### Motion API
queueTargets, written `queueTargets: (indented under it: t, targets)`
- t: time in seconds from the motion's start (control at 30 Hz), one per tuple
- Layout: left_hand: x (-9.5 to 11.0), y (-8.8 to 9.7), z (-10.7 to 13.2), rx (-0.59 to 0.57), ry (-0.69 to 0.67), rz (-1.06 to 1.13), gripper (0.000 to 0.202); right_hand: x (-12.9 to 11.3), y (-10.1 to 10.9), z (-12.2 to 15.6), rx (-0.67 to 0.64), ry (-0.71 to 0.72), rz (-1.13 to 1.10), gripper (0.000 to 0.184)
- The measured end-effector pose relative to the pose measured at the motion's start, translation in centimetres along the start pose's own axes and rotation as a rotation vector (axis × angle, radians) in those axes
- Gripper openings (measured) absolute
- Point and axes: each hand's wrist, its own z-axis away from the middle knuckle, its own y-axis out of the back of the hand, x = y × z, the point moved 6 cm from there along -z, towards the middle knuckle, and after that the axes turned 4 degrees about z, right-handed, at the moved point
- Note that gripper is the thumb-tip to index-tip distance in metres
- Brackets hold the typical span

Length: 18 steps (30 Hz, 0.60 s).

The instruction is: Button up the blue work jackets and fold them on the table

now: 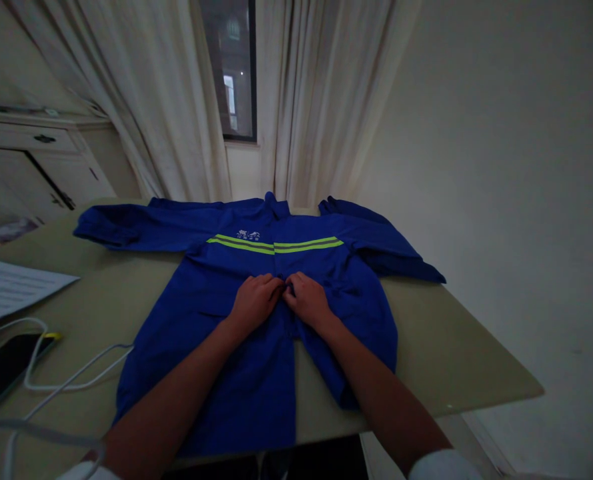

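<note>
A blue work jacket (246,393) with yellow-green and grey reflective stripes lies spread on the table, its collar at the far side and both sleeves out to the sides. Below the stripes, at the front opening, my left hand (257,298) pinches the jacket's left-hand edge. Right beside it, my right hand (307,298) has its fingers closed on the opposite edge. The fingertips of both hands meet at the opening and cover what lies between them. Above the hands the front is together; below them the two panels spread apart, and the tabletop shows between them.
The pale table (456,353) has a free corner at the right, near the wall. On the left lie a printed sheet (16,287), a dark phone (11,367) and a looped white cable (71,387). Curtains (316,100) and a white cabinet (51,153) stand behind.
</note>
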Motion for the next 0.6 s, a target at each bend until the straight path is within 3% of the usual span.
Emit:
queueTargets:
  t: [0.17, 0.33, 0.5, 0.6]
  targets:
    - [0.5, 0.0, -0.2, -0.006, -0.002, 0.019, 0.021, -0.1, 0.7, 0.3, 0.053, 0.017, -0.055, 0.012]
    - [0.5, 0.1, -0.3, 0.009, -0.028, 0.061, 0.021, -0.8, 1.3, 0.3, 0.064, 0.003, 0.046, 0.008]
    - [0.5, 0.6, 0.1, 0.069, -0.013, 0.104, 0.023, -0.8, 1.0, -0.1, 0.059, -0.004, 0.102, 0.009]
    - [0.5, 0.6, 0.5, 0.105, 0.000, 0.158, 0.021, 0.0, 0.6, -0.4, 0.061, -0.062, 0.022, 0.011]
